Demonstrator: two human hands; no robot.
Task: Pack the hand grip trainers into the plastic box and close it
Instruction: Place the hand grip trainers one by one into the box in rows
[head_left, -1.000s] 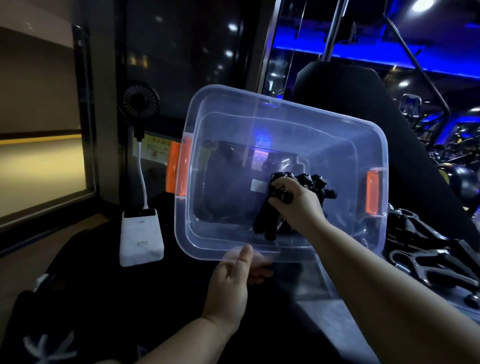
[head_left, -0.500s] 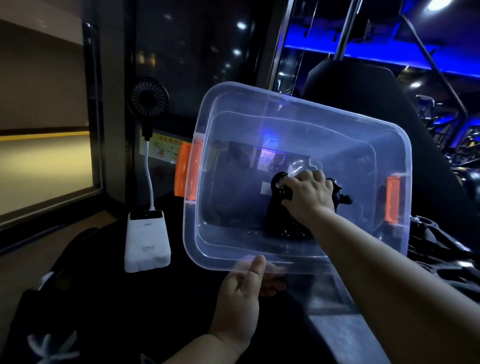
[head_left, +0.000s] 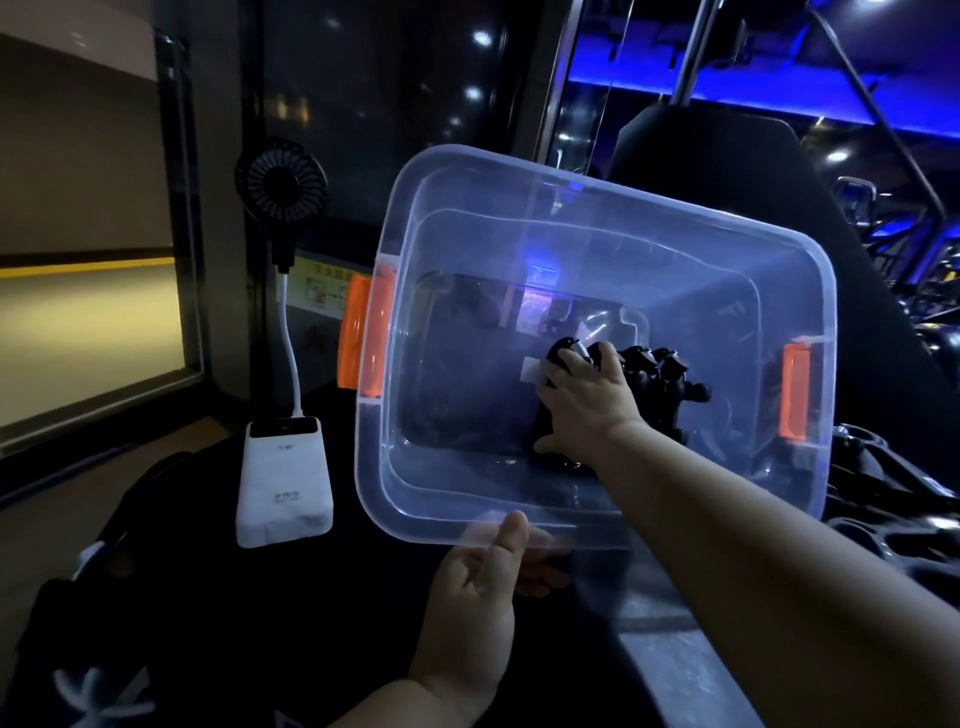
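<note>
Black hand grip trainers (head_left: 652, 387) are sitting inside the clear plastic box (head_left: 613, 218), low on its floor toward the right side, bunched together; individual pieces are hard to separate in the dim light, so the count cannot be told. The right hand (head_left: 589, 402) is reaching over the near rim and down into the box, fingers curled over the left part of the bunch, gripping it. The forearm is crossing the near right corner of the rim.

The box is being held tilted, its open mouth facing the camera, with no lid on it. An orange latch (head_left: 363, 340) is showing on the left short side and a second orange latch (head_left: 796, 395) on the right short side. The left hand (head_left: 480, 592) is holding the near rim at its middle: thumb pressing on the inner face, the other fingers wrapping under the outer face, closed on the plastic.

Left of the box, a white power bank (head_left: 283, 483) is lying on a dark surface, with a small black fan (head_left: 281, 187) standing up from it on a white bendable stalk. To the right of the box, more dark metal-looking objects (head_left: 883, 499) are lying, possibly further trainers
</note>
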